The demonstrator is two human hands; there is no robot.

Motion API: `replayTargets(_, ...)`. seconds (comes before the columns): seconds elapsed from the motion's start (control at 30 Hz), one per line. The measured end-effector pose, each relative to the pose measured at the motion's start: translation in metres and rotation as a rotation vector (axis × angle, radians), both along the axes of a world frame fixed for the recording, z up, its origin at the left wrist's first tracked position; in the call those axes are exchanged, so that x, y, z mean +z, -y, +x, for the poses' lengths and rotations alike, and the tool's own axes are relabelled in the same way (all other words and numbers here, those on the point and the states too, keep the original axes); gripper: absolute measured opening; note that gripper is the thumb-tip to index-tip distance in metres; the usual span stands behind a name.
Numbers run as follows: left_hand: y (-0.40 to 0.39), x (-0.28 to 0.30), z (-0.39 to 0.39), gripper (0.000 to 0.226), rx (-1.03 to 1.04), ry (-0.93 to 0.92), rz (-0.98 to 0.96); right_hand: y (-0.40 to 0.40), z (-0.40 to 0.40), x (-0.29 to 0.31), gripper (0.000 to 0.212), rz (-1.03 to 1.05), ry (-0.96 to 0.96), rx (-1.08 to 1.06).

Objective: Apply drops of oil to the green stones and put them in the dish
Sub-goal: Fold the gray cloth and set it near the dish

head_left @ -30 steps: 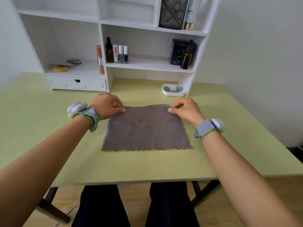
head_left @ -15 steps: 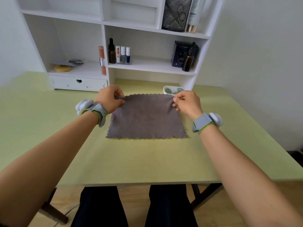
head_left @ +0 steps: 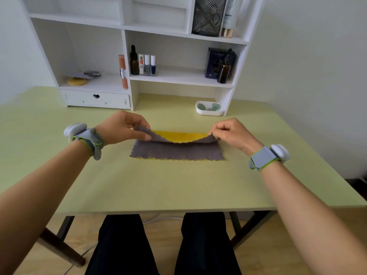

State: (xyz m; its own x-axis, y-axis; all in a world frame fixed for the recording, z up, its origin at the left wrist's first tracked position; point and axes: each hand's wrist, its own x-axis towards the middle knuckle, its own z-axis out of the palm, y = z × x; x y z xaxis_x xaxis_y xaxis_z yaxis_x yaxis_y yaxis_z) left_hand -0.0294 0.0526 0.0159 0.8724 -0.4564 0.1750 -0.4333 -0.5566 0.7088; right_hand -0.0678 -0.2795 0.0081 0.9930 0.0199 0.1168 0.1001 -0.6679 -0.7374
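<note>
Your left hand and right hand each pinched a far corner of the grey cloth, lifting that edge. The dish, holding what looked like the green stones, sat beyond, far-right, nearer your right hand.

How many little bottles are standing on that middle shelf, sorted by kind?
Brown dropper bottles: 2, one at the left and one at the right
Nail polish bottles with white caps: 3
Total: 5
</note>
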Motion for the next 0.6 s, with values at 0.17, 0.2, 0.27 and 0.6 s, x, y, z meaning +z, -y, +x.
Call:
replayTargets(0.17, -0.004, 0.002, -0.017, 0.009, -0.068, -0.036, 0.118, -0.001, -0.016, 0.005, 0.026, -0.010, -0.113, 0.113)
replayTargets(0.2, -0.004, 0.003, -0.018, 0.022, -0.065, -0.062, 0.098, -0.001, -0.017, 0.006, 0.029, -0.016, -0.125, 0.124)
replayTargets(0.27, -0.003, 0.005, -0.020, 0.041, -0.002, -0.077, 0.056, -0.003, -0.018, 0.008, 0.033, -0.005, -0.106, 0.093)
replayTargets(0.6, 0.024, -0.016, -0.024, 0.031, 0.123, 0.208, 0.249, -0.005, 0.000, -0.010, 0.030, -0.250, -0.008, -0.122)
